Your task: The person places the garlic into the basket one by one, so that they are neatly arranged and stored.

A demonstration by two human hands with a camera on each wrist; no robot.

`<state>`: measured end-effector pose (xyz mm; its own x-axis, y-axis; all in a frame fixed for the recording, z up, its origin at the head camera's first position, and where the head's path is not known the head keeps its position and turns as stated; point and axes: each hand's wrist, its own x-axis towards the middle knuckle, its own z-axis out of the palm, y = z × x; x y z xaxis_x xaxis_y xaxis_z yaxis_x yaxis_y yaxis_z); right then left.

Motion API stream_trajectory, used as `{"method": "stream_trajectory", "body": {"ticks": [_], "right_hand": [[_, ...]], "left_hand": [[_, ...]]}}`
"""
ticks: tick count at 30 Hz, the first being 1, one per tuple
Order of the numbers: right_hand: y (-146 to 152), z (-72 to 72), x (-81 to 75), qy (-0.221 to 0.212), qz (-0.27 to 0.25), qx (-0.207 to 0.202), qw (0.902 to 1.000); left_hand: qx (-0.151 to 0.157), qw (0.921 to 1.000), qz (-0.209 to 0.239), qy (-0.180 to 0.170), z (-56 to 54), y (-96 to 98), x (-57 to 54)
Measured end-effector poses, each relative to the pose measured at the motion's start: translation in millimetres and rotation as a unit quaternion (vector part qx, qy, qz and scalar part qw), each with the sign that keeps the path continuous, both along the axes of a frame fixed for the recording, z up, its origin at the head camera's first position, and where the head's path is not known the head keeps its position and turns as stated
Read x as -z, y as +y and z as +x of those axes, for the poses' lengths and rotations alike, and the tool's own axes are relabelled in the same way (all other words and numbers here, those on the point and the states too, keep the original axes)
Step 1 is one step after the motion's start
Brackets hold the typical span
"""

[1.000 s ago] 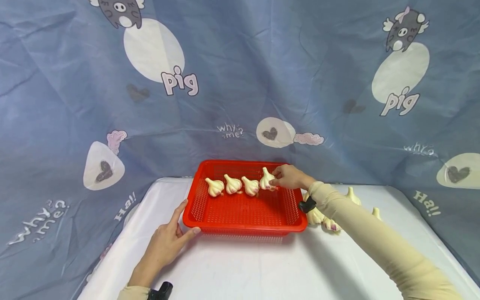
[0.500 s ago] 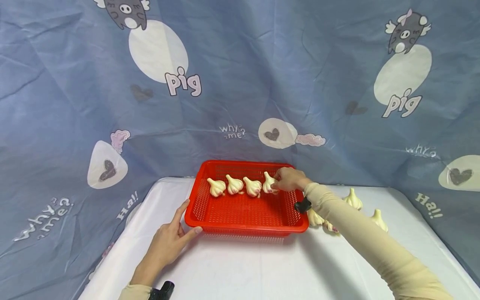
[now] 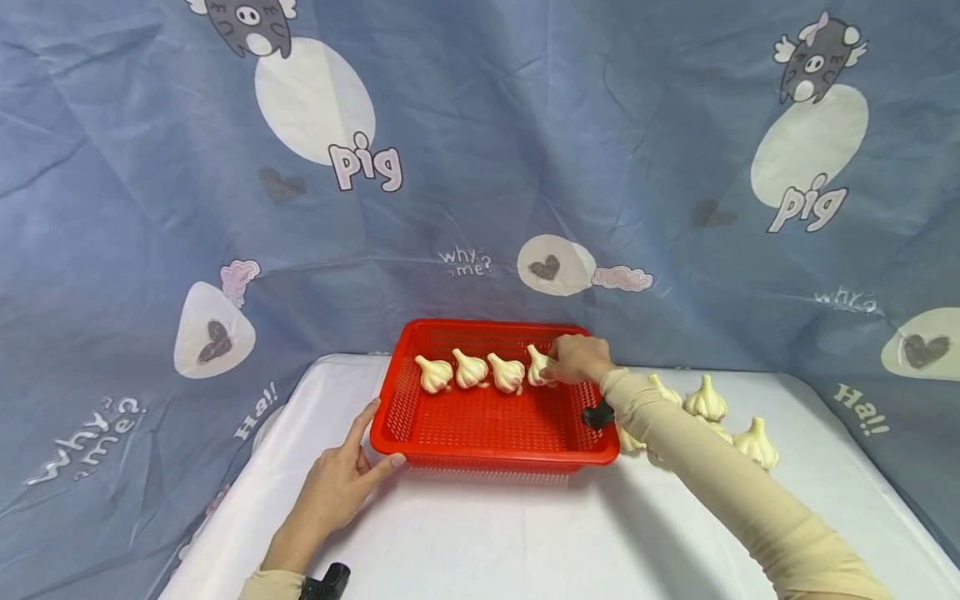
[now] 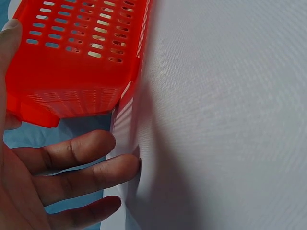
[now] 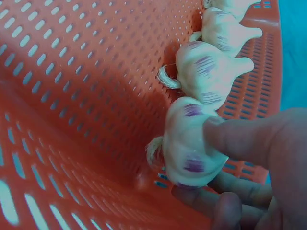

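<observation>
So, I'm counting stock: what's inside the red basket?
Inside the red basket, four garlic bulbs are lined up; the right hand grips the rightmost bulb, hiding parts of it and the right wall.

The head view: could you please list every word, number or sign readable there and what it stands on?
"pig": blue cloth, left and right.
"why me?": same cloth, centre and left.
"why": same cloth, right; marks beneath too blurred to read.
"Ha!!": same cloth, left and right.

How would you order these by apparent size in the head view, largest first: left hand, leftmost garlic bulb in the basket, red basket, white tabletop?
1. White tabletop
2. Red basket
3. Left hand
4. Leftmost garlic bulb
The hand's nearness to the viewpoint may exaggerate its size.
</observation>
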<state>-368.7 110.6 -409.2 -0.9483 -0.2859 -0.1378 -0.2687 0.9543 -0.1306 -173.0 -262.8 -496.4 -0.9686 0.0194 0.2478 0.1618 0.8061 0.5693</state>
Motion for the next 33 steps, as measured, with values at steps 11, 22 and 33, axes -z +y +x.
{"method": "stream_trajectory", "body": {"ticks": [11, 22, 33], "right_hand": [[-3.7, -1.2, 4.2, 0.019, 0.032, 0.023, 0.9991], [-4.9, -4.8, 7.1, 0.030, 0.046, 0.023, 0.9982], [-7.3, -7.6, 11.9, 0.044, 0.069, 0.033, 0.9961]], "left_hand": [[-0.001, 1.0000, 0.009, 0.004, 2.7, 2.2, -1.2], [-0.007, 1.0000, 0.006, 0.002, 2.9, 2.9, -0.2], [-0.005, 1.0000, 0.007, 0.001, 1.4, 1.5, 0.4]]}}
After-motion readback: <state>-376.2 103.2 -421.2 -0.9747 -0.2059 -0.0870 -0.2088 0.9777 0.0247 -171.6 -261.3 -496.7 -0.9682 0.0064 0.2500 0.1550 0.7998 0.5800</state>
